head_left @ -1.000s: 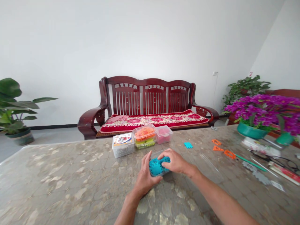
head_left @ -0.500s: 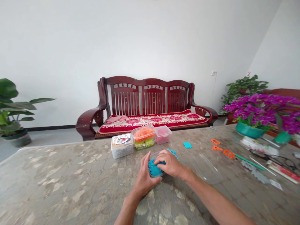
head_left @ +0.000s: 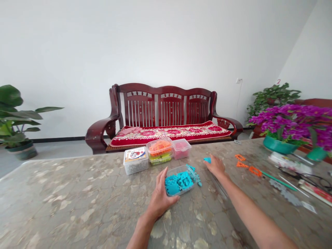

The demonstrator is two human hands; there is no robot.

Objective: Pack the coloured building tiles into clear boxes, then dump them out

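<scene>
My left hand [head_left: 161, 193] is curled around the left side of a clear plastic box [head_left: 186, 192], thumb along its near edge. Blue interlocking building pieces [head_left: 178, 181] fill the box, and a few blue pieces [head_left: 198, 179] stick out or lie at its right end. To the right, my right hand [head_left: 216, 166] has its fingertips closed around a blue building piece [head_left: 207, 159] at the tabletop, covering part of it. Under my right wrist lies a clear lid [head_left: 217, 185], partly hidden by the forearm.
Behind the box stand a labelled box of grey pieces [head_left: 136, 166], stacked orange and green boxes [head_left: 160, 152] and a pink one [head_left: 181, 149]. Rightward lie orange pieces [head_left: 255, 171], a grey strip [head_left: 285, 193], a green stick [head_left: 277, 180], glasses [head_left: 313, 180] and a flowerpot [head_left: 280, 145].
My right hand has left the box and moved right to the separate blue piece. The box's contents now show. My left hand stays on the box.
</scene>
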